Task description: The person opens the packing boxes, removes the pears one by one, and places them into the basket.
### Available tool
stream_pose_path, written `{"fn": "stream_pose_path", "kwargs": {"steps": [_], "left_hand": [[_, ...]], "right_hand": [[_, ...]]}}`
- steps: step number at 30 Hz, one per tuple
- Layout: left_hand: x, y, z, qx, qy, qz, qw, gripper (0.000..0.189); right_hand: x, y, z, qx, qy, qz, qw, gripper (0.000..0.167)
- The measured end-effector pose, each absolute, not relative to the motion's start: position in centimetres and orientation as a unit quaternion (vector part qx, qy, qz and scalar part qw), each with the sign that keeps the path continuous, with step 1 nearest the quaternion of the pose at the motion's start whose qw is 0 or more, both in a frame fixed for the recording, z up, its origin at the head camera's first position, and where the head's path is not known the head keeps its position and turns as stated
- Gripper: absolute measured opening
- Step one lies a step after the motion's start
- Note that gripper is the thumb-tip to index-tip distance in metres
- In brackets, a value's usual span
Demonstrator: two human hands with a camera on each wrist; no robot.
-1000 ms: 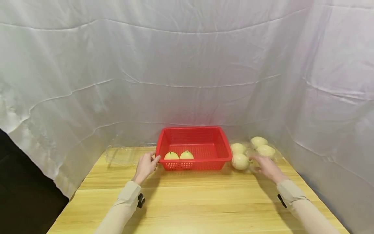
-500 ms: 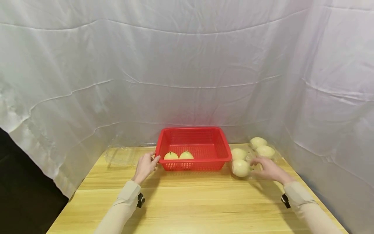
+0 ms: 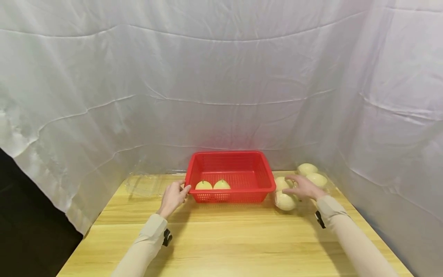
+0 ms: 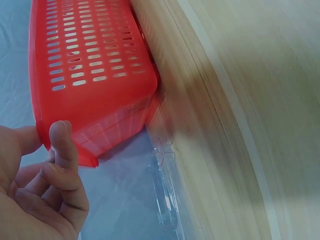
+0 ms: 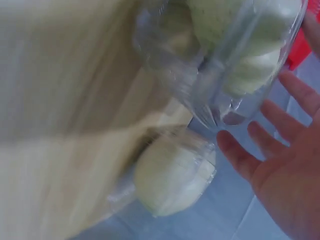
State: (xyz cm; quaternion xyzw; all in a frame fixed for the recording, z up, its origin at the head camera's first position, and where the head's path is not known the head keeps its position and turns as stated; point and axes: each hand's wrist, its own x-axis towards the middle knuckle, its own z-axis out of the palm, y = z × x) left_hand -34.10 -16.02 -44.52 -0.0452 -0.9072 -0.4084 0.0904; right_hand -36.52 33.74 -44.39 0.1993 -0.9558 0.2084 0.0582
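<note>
A red slotted plastic basket (image 3: 249, 190) stands at the back of the table, with two yellow pears (image 3: 221, 185) inside near its front wall. My left hand (image 3: 172, 199) pinches the rim at the front left corner between thumb and fingers. To the right of the basket, a clear plastic box (image 5: 212, 87) holds round pale-yellow fruits (image 3: 285, 201). My right hand (image 3: 305, 187) reaches over this box with fingers extended and apart; in the right wrist view they lie along the box's side, and whether they touch it I cannot tell.
Behind the right hand lie more pale fruits (image 3: 316, 180) in clear plastic. Left of the basket, at the back, sits a transparent plastic container (image 3: 141, 185). A grey-white curtain (image 3: 225, 96) hangs behind and beside the wooden table (image 3: 228, 238).
My right hand has moved from the right side of the front fruits to above them. The boxed fruits have shifted slightly towards the front. The left hand stays on the basket.
</note>
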Motion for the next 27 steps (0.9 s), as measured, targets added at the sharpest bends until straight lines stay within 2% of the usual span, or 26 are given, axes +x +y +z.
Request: {"fn": "stream_pose_path", "kwargs": {"steps": [7,13,20,27], "left_hand": [[-34.2,-16.1,-44.6,-0.046,-0.908,-0.406,0.091,0.043],[-34.2,-16.1,-44.6,-0.046,-0.909,-0.405,0.090,0.043],[-34.2,-16.1,-44.5,-0.048,-0.907,-0.409,0.087,0.045],[-34.1,-16.1,-44.7,-0.048,-0.910,-0.402,0.090,0.043]], "right_hand": [[-38.3,33.3,-43.1,0.178,-0.965,0.187,-0.056,0.086],[-38.3,33.4,-43.0,0.157,-0.962,0.204,-0.092,0.094],[-37.4,33.2,-43.1,0.148,-0.973,0.172,-0.054,0.093],[-35.9,33.2,-43.4,0.129,-0.979,0.157,-0.011,0.079]]}}
